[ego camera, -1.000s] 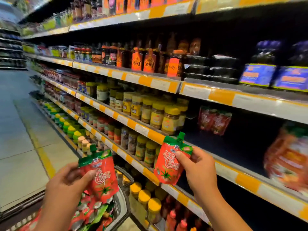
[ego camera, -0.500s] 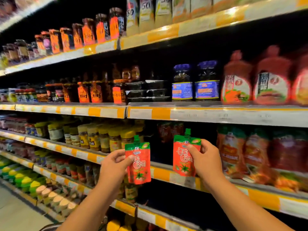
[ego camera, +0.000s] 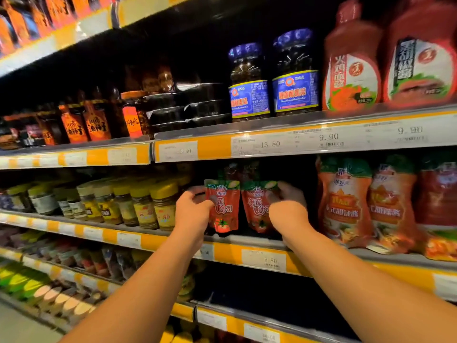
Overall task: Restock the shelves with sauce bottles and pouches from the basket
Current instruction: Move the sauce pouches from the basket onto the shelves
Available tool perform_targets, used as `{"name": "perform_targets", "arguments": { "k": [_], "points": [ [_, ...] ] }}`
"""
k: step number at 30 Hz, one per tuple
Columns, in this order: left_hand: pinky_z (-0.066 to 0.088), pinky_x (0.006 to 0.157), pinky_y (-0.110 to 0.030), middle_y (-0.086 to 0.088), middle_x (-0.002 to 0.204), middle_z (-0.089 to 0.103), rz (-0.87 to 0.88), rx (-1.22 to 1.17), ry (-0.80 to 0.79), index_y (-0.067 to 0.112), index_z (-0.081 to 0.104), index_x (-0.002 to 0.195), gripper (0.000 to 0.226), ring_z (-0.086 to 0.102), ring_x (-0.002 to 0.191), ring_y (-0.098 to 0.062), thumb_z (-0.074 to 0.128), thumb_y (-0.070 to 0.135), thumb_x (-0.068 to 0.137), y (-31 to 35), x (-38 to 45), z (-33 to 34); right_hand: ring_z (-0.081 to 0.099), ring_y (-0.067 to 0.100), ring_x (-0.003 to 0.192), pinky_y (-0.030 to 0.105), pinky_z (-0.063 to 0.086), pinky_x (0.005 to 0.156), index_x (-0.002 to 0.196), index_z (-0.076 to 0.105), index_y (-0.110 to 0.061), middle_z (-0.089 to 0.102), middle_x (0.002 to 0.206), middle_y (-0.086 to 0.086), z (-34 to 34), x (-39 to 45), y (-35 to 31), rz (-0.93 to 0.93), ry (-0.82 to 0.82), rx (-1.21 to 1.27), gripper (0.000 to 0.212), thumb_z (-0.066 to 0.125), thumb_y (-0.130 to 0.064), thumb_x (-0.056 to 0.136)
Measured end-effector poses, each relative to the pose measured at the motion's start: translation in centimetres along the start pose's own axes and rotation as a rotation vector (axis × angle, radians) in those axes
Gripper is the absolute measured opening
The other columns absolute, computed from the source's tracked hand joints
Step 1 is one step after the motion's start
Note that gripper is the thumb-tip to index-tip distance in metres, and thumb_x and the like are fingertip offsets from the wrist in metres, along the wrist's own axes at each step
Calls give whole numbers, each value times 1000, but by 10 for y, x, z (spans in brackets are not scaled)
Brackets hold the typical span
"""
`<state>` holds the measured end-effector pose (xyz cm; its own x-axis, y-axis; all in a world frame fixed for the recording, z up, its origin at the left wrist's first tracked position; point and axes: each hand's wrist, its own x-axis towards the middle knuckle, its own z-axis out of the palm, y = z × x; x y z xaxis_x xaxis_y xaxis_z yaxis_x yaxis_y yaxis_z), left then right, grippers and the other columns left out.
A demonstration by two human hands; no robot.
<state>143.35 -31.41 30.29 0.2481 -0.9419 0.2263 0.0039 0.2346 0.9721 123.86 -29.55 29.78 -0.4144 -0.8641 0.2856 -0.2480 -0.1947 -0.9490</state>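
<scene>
The left hand (ego camera: 191,209) is gripping the left pouch (ego camera: 223,206) along its left edge, with the thumb lying across the red front panel and the remaining fingers curling behind it. The right hand (ego camera: 286,206) is gripping the right pouch (ego camera: 257,206) along its right edge, with the thumb pressing on the front near the upper corner and the other fingers wrapping round the back. Both pouches are standing upright between the two hands, side by side and touching or nearly touching at their inner edges, green top bands uppermost. Their lower ends are sitting at, or just above, the middle shelf (ego camera: 259,246); contact cannot be confirmed. Further pouches of the same kind are showing dimly behind them in the dark bay. To the left, yellow-lidded jars (ego camera: 146,204) are standing in a row on the same shelf. To the right, large orange pouches (ego camera: 346,204) are leaning just beside the right hand. On the shelf above, blue-labelled jars (ego camera: 249,82) and red squeeze bottles (ego camera: 351,68) are standing over yellow price strips (ego camera: 296,142).
</scene>
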Motion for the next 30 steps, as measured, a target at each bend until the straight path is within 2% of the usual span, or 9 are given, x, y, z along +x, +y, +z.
{"name": "perform_targets", "arguments": {
  "k": [3,6,10,14,18,21,24,27,30],
  "points": [
    [60,70,-35,-4,100,77,-8,19,-6,20,64,114,34,75,93,-21,56,-9,97,-16,6,-2,63,25,109,30,43,89,136,64,-12,68,122,8,2,1,3,-20,-6,-20,36,64,-10,100],
    [63,84,-40,-2,104,77,25,81,-89,21,62,123,35,74,102,-22,67,1,96,-25,12,-16,64,20,99,30,51,86,123,65,-25,65,102,-3,0,1,5,23,-109,-154,42,70,-3,87],
    [62,81,-35,3,106,74,128,364,-197,28,60,125,46,73,94,-13,83,15,86,-25,14,-32,66,27,104,40,56,97,107,56,-27,68,111,4,1,3,2,110,-233,-355,41,78,-6,79],
    [63,78,-38,-3,102,74,142,399,-197,22,61,124,44,72,93,-18,81,9,87,-24,17,-30,66,27,107,38,54,96,111,61,-24,71,115,6,8,8,4,90,-226,-331,42,79,-2,80],
    [58,74,-28,-8,105,73,134,357,-200,15,59,128,46,71,96,-20,79,2,89,-26,31,-23,67,28,111,37,52,93,107,62,-25,71,112,5,23,20,10,69,-193,-370,40,85,-7,79],
    [60,83,-40,-13,112,72,127,380,-189,9,57,135,52,71,100,-27,79,2,89,-33,46,-18,68,25,110,38,54,96,117,67,-21,72,119,3,34,31,16,29,-148,-417,40,84,-15,82],
    [57,73,-30,-10,104,71,121,435,-151,7,58,132,51,68,88,-20,80,0,86,-35,66,-9,68,22,109,39,54,97,116,68,-25,72,117,0,43,43,24,18,-136,-392,39,85,-16,82],
    [59,76,-33,-1,84,69,154,472,-111,9,62,121,44,66,76,-14,81,0,83,-38,85,-2,70,20,102,32,51,85,98,70,-28,74,106,-3,48,58,31,11,-167,-358,24,83,-14,83],
    [57,75,-29,0,82,71,211,557,-63,12,65,119,42,69,78,-18,84,9,82,-41,94,7,68,15,91,27,48,73,75,61,-32,66,83,-14,54,71,35,5,-173,-338,29,80,-15,87]
  ]
}}
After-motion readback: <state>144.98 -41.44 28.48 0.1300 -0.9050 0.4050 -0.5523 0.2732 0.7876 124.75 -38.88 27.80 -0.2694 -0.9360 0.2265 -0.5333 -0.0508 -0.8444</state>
